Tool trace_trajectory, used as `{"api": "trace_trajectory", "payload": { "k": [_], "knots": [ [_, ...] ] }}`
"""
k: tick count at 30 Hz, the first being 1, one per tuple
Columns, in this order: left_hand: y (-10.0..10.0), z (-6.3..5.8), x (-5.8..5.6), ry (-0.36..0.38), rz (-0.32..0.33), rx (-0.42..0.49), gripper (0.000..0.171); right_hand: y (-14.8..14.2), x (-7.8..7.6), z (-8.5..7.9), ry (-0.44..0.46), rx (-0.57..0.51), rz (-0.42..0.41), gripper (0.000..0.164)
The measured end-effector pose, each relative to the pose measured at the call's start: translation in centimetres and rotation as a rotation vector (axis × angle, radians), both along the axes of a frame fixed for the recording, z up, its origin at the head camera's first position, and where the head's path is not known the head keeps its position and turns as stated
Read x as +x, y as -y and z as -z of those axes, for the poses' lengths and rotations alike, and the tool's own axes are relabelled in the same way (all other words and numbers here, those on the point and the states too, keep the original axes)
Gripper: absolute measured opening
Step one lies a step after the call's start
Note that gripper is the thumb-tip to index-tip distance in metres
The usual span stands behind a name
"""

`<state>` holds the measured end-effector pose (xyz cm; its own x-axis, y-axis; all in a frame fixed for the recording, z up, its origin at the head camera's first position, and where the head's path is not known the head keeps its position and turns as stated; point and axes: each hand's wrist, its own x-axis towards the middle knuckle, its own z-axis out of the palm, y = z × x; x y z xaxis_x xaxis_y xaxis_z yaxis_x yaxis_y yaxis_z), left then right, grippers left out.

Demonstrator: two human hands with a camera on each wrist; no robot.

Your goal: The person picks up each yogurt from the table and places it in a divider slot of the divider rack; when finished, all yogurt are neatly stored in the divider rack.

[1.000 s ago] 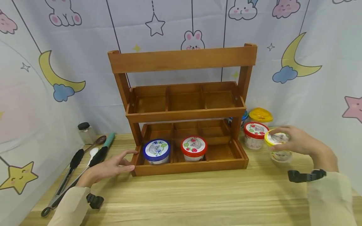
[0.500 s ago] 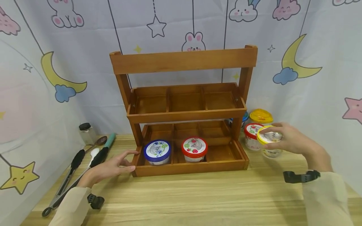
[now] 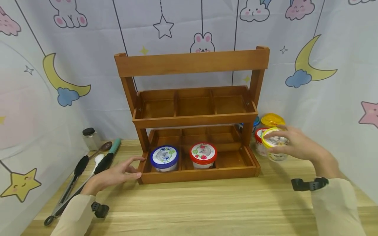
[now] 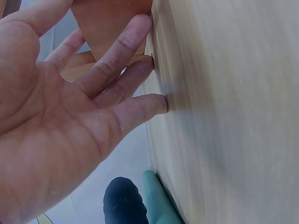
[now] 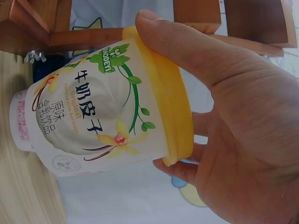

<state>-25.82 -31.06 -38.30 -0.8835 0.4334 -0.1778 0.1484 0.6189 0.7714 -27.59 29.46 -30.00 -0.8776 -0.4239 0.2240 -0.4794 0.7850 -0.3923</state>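
Note:
My right hand (image 3: 301, 144) grips a yellow-lidded tub (image 3: 276, 154) by its lid, thumb on one side and fingers on the other. In the right wrist view this tub (image 5: 107, 107) shows a white wall printed with a flower, vine and lettering, and it tilts. Its base overlaps a red-lidded tub (image 3: 260, 147) behind it in the head view. My left hand (image 3: 116, 175) touches the left end of a two-tier wooden rack (image 3: 195, 177) with loosely extended fingers. On the lower tier sit a blue-lidded tub (image 3: 164, 158) at left and another red-lidded tub (image 3: 203, 155) in the middle compartment.
Behind the rack's right post stand a tub with a yellow domed lid (image 3: 271, 120) and a partly hidden blue-lidded tub (image 3: 256, 122). Tongs (image 3: 78, 168), a white spoon (image 3: 98, 159) and a black-capped jar (image 3: 91, 139) lie or stand at left. A printed curtain (image 3: 339, 108) surrounds the table.
My right hand has carried the yellow-lidded tub left and slightly up, towards the rack, covering more of the red-lidded tub. The left hand stays at the rack's end.

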Motion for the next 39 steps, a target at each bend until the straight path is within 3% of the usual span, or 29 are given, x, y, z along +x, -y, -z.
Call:
{"api": "trace_trajectory", "payload": {
  "k": [7, 12, 18, 29, 39],
  "knots": [
    [0.0, 0.1, 0.0, -0.007, 0.015, 0.001, 0.067, 0.7, -0.1, 0.0, -0.066, -0.019, -0.088, 0.029],
    [0.0, 0.1, 0.0, -0.011, 0.024, -0.006, 0.067, 1.2, -0.2, 0.1, -0.096, -0.011, -0.096, 0.024],
    [-0.1, 0.0, -0.1, -0.004, 0.011, -0.011, 0.067, 1.9, -0.3, 0.0, -0.081, 0.009, -0.08, 0.017],
    [0.1, 0.1, -0.1, 0.004, 0.026, 0.007, 0.068, 3.6, -0.7, 0.4, -0.06, -0.109, -0.194, 0.016],
    [0.2, -0.2, -0.1, -0.002, 0.027, -0.017, 0.068, 4.8, -1.2, 1.1, -0.031, -0.111, -0.227, 0.021]
  ]
}}
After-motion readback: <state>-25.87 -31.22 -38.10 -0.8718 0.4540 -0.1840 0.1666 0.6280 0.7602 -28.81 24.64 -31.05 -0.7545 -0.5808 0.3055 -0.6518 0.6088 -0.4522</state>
